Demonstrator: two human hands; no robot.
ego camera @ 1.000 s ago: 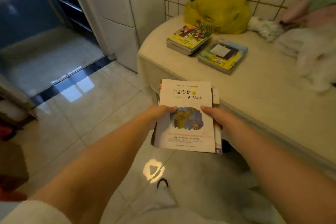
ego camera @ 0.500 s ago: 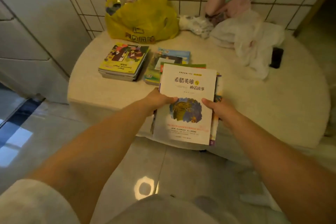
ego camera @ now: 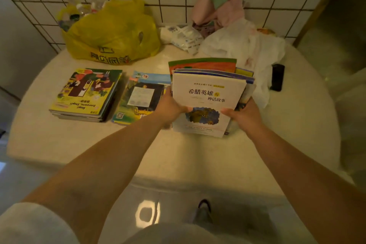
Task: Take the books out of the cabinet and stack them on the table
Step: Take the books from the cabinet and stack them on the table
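Carried forward over the table [ego camera: 297,134], the bundle of books [ego camera: 208,93] now hangs beside 2 stacks [ego camera: 85,95], left hand [ego camera: 170,108] and right hand [ego camera: 245,115] curled round its sides; stiff, probably heavy, slippery covers, best gripped underneath.

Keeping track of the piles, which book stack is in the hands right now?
The rightmost stack, topped by a white cover, gripped by both hands; the other two lie untouched.
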